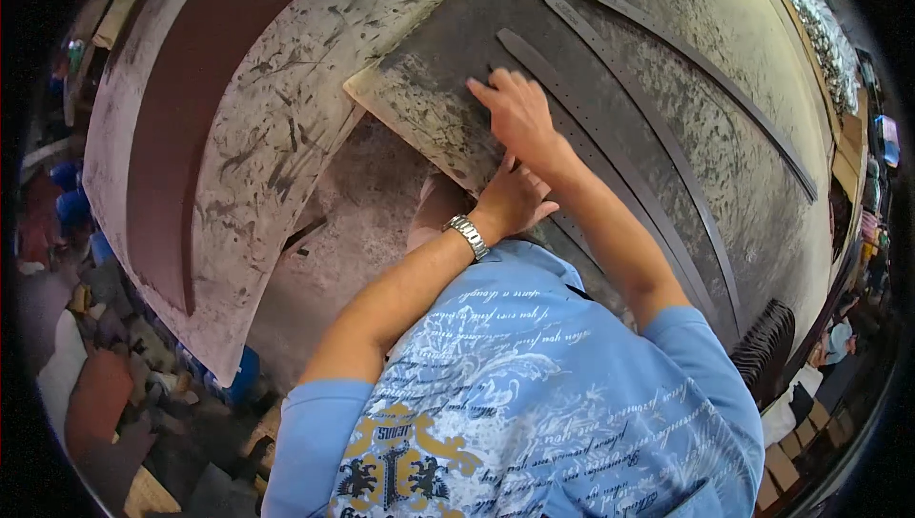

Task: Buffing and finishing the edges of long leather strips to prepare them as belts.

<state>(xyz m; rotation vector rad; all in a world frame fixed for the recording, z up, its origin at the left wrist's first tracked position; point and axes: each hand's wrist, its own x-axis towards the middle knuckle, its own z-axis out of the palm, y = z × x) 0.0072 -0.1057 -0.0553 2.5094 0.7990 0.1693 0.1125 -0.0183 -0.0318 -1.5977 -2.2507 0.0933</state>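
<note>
My right hand (521, 113) is over the dark tabletop, one finger pointing left and the others curled down. A small dark tip shows beside these fingers; what they close on is hidden. Under my right forearm lies my left hand (515, 199), fingers apart and thumb out, a metal watch (466, 235) on its wrist. Part of a dark strip (572, 229) shows below it, near my shirt. To the right, three dark belt straps lie roughly side by side: a nearest one with holes (581, 127), a middle one (648, 118) and an outer one (710, 70).
The worktable (419, 103) has a stained, scuffed top with a corner at left. A wide brown curved sheet (162, 156) lies on the pale surface at left. A bundle of dark strips (767, 337) is at the right edge. Scraps (100, 394) litter the floor lower left.
</note>
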